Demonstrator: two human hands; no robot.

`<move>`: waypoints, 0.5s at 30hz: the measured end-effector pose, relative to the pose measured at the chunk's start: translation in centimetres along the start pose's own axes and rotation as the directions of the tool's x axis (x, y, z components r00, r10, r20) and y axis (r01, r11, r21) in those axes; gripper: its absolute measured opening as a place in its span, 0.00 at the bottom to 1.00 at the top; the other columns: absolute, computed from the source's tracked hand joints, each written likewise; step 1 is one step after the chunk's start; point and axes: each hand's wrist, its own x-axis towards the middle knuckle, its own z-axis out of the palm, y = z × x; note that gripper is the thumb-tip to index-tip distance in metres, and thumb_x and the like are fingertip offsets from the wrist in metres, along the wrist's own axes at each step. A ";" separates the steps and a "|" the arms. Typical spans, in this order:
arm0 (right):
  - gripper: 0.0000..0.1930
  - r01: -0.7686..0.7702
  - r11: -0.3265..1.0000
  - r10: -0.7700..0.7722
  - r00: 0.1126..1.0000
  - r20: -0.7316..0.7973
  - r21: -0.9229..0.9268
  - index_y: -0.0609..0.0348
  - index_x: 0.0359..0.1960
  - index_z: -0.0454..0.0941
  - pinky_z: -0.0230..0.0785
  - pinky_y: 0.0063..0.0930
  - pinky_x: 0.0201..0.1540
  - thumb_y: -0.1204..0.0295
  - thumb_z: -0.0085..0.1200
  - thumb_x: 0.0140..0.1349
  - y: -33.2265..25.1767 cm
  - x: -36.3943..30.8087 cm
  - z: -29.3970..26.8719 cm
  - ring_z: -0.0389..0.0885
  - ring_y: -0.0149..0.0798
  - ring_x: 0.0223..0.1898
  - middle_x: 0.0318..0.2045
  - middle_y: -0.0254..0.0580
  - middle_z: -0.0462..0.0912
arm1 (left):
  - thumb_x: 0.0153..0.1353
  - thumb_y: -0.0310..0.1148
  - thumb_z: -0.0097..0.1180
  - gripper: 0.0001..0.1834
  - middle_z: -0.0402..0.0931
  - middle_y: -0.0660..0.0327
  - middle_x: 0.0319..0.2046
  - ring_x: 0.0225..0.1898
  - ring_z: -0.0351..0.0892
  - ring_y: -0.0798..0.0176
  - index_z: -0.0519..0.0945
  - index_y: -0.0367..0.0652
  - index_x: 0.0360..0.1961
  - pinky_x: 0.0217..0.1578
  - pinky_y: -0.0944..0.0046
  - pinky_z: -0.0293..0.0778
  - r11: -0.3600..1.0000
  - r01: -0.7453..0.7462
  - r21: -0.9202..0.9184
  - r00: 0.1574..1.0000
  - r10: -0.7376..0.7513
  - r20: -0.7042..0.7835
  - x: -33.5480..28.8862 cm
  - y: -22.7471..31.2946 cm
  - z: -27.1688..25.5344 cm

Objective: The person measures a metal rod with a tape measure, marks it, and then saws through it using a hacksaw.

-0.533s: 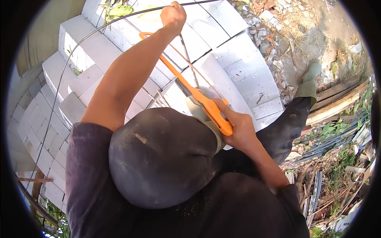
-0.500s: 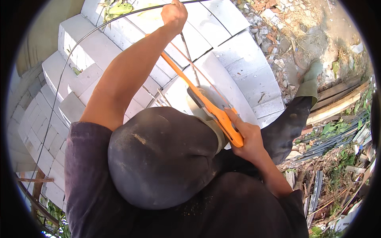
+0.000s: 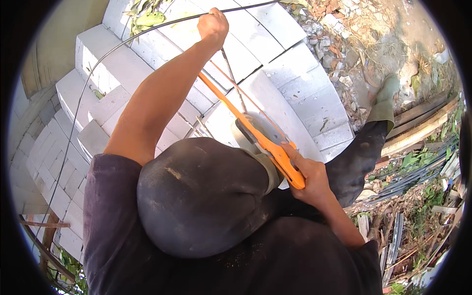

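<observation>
The left hand (image 3: 213, 23) gripped a thin metal rod (image 3: 123, 42); the right hand (image 3: 309, 176) clenched the orange saw (image 3: 255, 133), seemingly over white blocks (image 3: 275, 98).

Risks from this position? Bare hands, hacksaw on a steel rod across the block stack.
1. The left hand grips the thin steel rod with no glove, close to the line of the orange hacksaw; a slip might cut it.
2. The rod is long and curved, apparently unclamped; it may spring or wander under the blade.
3. The right hand drives the saw while the person stands among stacked white blocks above rubble; footing looks uneven.
</observation>
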 end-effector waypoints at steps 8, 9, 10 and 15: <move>0.34 0.029 0.990 -0.025 0.999 0.029 -0.139 0.52 0.66 0.75 0.78 0.43 0.42 0.73 0.64 0.52 -1.8 8.0 2.3 0.85 0.57 0.38 0.37 0.50 0.87 | 0.71 0.51 0.39 0.29 0.77 0.51 0.26 0.22 0.72 0.59 0.75 0.31 0.31 0.25 0.54 0.71 0.997 -0.066 -0.043 0.998 0.066 -0.008 1.7 -1.1 1.0; 0.33 0.036 0.994 -0.039 0.999 -0.025 -0.102 0.53 0.66 0.75 0.77 0.44 0.43 0.73 0.63 0.53 -2.4 8.3 2.5 0.85 0.57 0.39 0.38 0.51 0.87 | 0.70 0.51 0.40 0.28 0.76 0.53 0.25 0.22 0.71 0.59 0.74 0.33 0.29 0.25 0.55 0.70 0.995 -0.095 -0.009 0.995 0.095 -0.038 1.8 -1.5 0.9; 0.33 0.049 0.993 -0.052 0.998 -0.025 -0.108 0.53 0.66 0.75 0.77 0.44 0.43 0.73 0.63 0.53 -2.2 8.3 2.8 0.85 0.57 0.39 0.38 0.51 0.87 | 0.68 0.52 0.45 0.27 0.72 0.58 0.21 0.20 0.68 0.63 0.74 0.36 0.27 0.23 0.59 0.68 0.998 -0.046 -0.052 0.999 0.047 0.013 2.6 -1.2 0.4; 0.41 0.248 0.945 -0.274 0.956 -0.107 -0.212 0.57 0.69 0.72 0.77 0.44 0.41 0.80 0.60 0.45 -1.6 8.3 3.8 0.85 0.58 0.34 0.33 0.57 0.86 | 0.67 0.51 0.47 0.24 0.65 0.63 0.19 0.19 0.62 0.67 0.73 0.40 0.26 0.22 0.60 0.64 0.931 0.134 -0.341 0.988 -0.097 0.121 0.1 0.1 -1.5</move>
